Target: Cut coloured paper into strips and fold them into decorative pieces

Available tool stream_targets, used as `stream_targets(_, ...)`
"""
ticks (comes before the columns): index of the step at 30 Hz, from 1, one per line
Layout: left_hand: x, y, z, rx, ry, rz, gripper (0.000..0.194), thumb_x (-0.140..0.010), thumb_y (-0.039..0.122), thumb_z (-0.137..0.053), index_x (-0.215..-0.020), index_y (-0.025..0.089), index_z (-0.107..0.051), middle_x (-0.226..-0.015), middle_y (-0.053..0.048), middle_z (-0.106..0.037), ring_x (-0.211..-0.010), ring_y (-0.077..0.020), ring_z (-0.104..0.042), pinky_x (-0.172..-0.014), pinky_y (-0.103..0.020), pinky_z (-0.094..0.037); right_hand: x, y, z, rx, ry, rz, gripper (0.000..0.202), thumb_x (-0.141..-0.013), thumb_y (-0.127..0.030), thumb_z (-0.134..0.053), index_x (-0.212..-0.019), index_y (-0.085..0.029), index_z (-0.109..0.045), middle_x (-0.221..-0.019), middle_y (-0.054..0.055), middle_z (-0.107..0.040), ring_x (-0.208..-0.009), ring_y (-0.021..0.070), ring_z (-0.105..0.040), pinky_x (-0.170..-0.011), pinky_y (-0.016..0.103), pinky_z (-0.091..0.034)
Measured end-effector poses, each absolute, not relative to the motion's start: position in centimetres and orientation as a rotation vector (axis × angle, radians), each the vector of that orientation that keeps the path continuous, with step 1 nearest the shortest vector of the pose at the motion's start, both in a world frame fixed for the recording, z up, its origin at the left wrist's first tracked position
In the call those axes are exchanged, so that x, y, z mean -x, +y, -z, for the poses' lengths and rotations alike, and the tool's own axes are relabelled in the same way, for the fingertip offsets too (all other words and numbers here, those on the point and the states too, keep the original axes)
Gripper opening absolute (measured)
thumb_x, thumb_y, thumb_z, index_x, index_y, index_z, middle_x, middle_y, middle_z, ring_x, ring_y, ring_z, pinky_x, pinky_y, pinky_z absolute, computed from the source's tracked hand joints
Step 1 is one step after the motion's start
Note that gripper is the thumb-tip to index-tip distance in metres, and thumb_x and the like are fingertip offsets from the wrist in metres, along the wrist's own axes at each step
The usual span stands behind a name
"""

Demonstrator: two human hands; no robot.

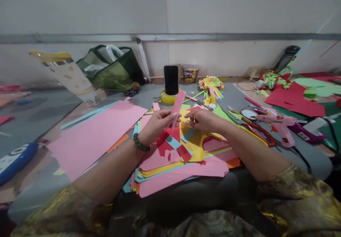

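Note:
A pink paper strip [179, 101] stands tilted up from my left hand [163, 120], pinched between thumb and fingers. Green beads circle that wrist. My right hand [204, 120] is just to the right, its fingers curled down over yellow paper [195, 146]; whatever is between the fingertips is too small to make out. Under both hands lies a stack of coloured paper [160, 164] in pink, yellow, blue and orange. On top are loose scraps, among them a blue strip [173, 142] and a red piece [184, 153].
Pink sheets [101, 134] lie to the left, near a tumbler [71, 75]. Behind my hands stand a phone [171, 79] on a yellow tape roll [169, 98] and a paper flower [211, 86]. Rightward are red-handled scissors [259, 134] and a pink glue gun [285, 127] with its cord.

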State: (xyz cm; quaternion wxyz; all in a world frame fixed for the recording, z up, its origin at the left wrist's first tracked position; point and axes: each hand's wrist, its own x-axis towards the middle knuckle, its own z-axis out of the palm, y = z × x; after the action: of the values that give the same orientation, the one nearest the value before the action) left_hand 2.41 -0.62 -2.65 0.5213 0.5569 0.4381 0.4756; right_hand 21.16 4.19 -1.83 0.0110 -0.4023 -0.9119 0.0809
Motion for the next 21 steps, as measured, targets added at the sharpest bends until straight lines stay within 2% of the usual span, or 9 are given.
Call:
stream_targets(4, -2.4, -0.8, 2.5, -1.437, 1.044, -1.127, 0.034, -0.072, 0.044, -0.07, -0.052, 0.018, -0.061, -0.051, 0.001, -0.055, -0.056, -0.0125, -0.051, -0.063, -0.027, -0.043, -21.1, 4.2, 2.1, 1.197, -2.907, -0.268, 0.031, -0.084, -0.015, -0.057, -0.112, -0.017, -0.069, -0.105, 0.01, -0.07, -0.086, 0.0192, -0.063, -0.071, 0.026, -0.042)
stream_targets(9, -2.4, -0.9, 2.5, -1.434, 1.077, -1.108, 0.034, -0.072, 0.045, -0.069, -0.052, 0.019, -0.06, -0.051, 0.0, -0.054, -0.061, -0.0148, -0.055, -0.064, -0.027, -0.044, -20.9, 4.3, 2.9, 1.219, -2.864, -0.239, 0.021, -0.084, -0.015, -0.054, -0.095, -0.014, -0.072, -0.094, 0.01, -0.07, -0.079, 0.0169, -0.059, -0.067, 0.024, -0.039)
stream_targets(14, -2.4, -0.7, 2.7, -1.399, 1.058, -1.12, 0.031, -0.07, 0.044, -0.071, -0.055, 0.018, -0.062, -0.051, 0.001, -0.055, -0.059, -0.014, -0.054, -0.063, -0.027, -0.044, -21.2, 5.1, 3.2, 1.215, -2.744, -0.188, 0.02, -0.078, -0.01, -0.051, -0.078, -0.014, -0.07, -0.081, 0.007, -0.069, -0.071, 0.0152, -0.056, -0.065, 0.023, -0.038)
stream_targets(17, -2.4, -0.5, 2.7, -1.365, 1.055, -1.129, 0.028, -0.069, 0.043, -0.072, -0.059, 0.018, -0.066, -0.051, 0.002, -0.056, -0.057, -0.0134, -0.054, -0.062, -0.027, -0.043, -21.5, 5.6, 3.3, 1.225, -2.68, -0.176, 0.019, -0.072, -0.009, -0.052, -0.076, -0.014, -0.07, -0.077, 0.006, -0.068, -0.068, 0.0147, -0.055, -0.063, 0.023, -0.039)
stream_targets(21, -2.3, -0.4, 2.8, -1.317, 1.051, -1.144, 0.027, -0.068, 0.042, -0.075, -0.061, 0.017, -0.067, -0.055, 0.001, -0.06, -0.052, -0.0108, -0.051, -0.057, -0.025, -0.042, -21.9, 6.1, 3.5, 1.234, -2.577, -0.246, 0.017, -0.072, -0.011, -0.054, -0.075, -0.014, -0.07, -0.076, 0.006, -0.067, -0.065, 0.0136, -0.053, -0.061, 0.023, -0.039)
